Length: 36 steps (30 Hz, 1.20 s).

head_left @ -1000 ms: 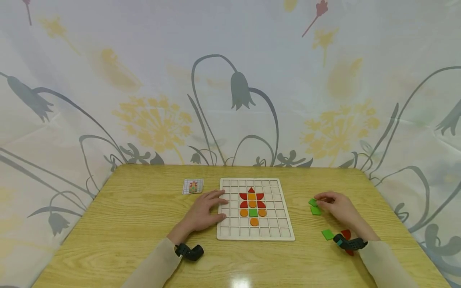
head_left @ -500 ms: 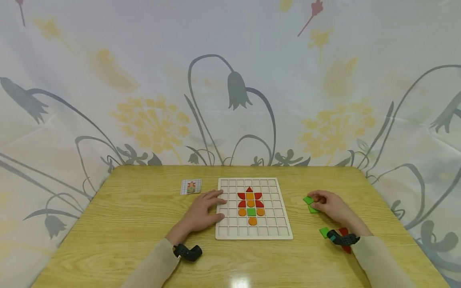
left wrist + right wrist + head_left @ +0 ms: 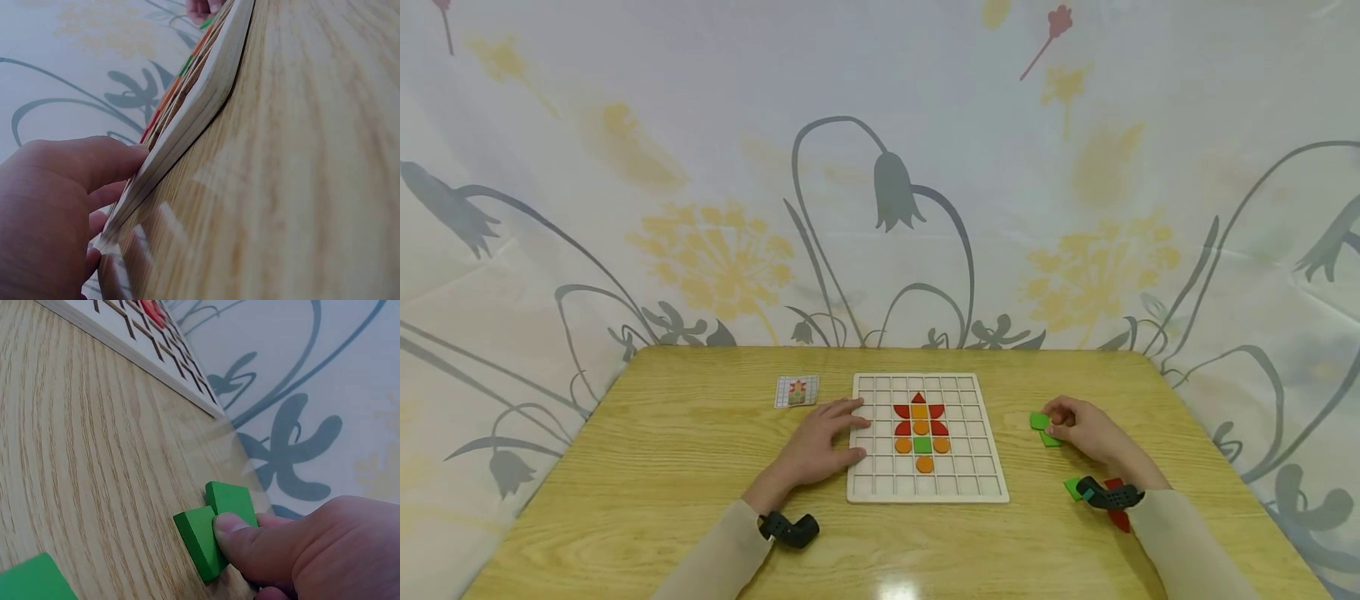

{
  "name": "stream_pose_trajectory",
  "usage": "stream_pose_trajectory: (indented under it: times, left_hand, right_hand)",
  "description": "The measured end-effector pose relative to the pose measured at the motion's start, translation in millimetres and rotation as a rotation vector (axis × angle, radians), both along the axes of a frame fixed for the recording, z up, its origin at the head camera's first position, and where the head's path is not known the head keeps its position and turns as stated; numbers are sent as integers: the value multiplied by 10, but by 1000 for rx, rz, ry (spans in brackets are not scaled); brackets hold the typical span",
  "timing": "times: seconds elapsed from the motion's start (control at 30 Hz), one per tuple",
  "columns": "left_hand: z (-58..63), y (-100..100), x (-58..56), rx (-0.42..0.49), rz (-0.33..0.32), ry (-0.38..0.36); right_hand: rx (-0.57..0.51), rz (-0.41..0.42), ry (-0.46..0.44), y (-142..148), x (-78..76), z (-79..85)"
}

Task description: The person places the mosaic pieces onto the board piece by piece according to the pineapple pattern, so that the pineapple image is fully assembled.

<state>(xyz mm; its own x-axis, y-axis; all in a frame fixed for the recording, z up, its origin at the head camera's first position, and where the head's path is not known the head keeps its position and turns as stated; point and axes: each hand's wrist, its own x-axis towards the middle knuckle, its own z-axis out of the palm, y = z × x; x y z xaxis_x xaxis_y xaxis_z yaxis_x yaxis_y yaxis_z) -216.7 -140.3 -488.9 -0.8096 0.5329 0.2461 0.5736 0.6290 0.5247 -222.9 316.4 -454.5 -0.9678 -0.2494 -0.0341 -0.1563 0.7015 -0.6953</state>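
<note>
My left hand (image 3: pixel 812 446) rests with spread fingers over the left edge of a white grid board (image 3: pixel 880 485). In the left wrist view its thumb lies at the board's side (image 3: pixel 181 147). On the board sits a figure of red pieces (image 3: pixel 918 398), orange pieces (image 3: pixel 924 464) and one green square (image 3: pixel 922 445). To the right of the board, my right hand (image 3: pixel 1090 429) pinches a green square tile (image 3: pixel 231 501) between thumb and fingers. A second green tile (image 3: pixel 201 545) lies against it, by the thumb tip. The fingers behind the tiles are mostly hidden.
A small pattern card (image 3: pixel 796 391) lies beyond the left hand. Under the right wrist are another green tile (image 3: pixel 1072 488) and red pieces (image 3: pixel 1118 520), partly covered by the wrist band (image 3: pixel 1108 494). A patterned curtain (image 3: pixel 880 250) stands behind the wooden table (image 3: pixel 700 417).
My right hand has shifted slightly left, and the upper green tile has turned and slid left over the other one. The left hand stays on the board. The head view has shifted a little.
</note>
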Motion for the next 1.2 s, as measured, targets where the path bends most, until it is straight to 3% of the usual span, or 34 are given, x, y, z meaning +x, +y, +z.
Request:
stream_pose_trajectory:
  times: [0.4,0.67,0.97,1.2]
  left_hand:
    - [27,55,12,-6,-13,2]
    - [47,47,14,-7,-10,4]
    - [46,26,24,-12,-2,2]
    - [46,17,29,-9,4,10]
  right_hand:
    - [41,-47,-9,77,94,39]
    - [43,36,-23,113,102,103]
    - [-1,36,0,66,106,42]
    - [33,48,24,60,106,22]
